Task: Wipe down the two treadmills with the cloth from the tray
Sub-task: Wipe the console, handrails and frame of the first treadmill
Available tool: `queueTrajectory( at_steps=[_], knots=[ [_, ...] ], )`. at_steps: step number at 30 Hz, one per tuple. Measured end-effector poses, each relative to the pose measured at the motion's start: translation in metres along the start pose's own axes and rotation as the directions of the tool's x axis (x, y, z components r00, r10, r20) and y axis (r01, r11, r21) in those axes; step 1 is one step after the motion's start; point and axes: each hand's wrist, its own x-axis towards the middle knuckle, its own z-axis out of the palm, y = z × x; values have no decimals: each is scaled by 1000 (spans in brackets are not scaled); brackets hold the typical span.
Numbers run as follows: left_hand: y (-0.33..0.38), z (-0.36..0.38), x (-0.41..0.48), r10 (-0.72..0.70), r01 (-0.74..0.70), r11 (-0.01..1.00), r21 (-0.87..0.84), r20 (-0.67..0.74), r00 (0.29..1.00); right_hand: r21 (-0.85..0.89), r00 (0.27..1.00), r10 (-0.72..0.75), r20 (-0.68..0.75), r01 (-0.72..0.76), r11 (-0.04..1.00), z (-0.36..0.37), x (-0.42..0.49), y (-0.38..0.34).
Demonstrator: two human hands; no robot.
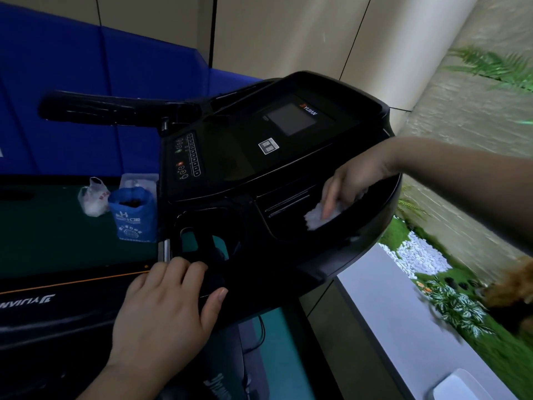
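My right hand (354, 183) is at the centre right of the frame, its fingers (330, 202) close together and fairly straight, pressing the white cloth (317, 217) down into the side tray (375, 215) of the black treadmill console (259, 157). At the lower left my left hand (167, 307) grips the console's near edge, fingers curled over it and thumb spread apart. A blue bag (134, 217) and a white bag (93, 200) stand at the centre left
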Motion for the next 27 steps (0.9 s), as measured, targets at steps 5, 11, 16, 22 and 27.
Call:
queueTrajectory(
  at_steps=[5,11,16,22,27],
  knots=[
    [0,0,0,-1,1,1000,9,4,1000,187,992,-94,89,76,979,26,28,-30],
    [0,1,0,7,-7,1000,12,-17,1000,68,994,-11,108,4,998,17,29,-30],
    [-1,1,0,6,-6,1000,25,3,1000,-265,993,60,101,-32,964,13,30,-46],
    [-1,1,0,9,-9,1000,22,0,1000,-314,986,-162,-46,140,939,32,53,-54],
    [1,2,-1,8,-8,1000,29,-14,1000,-347,952,-240,-189,164,924,40,58,-46]
  ],
)
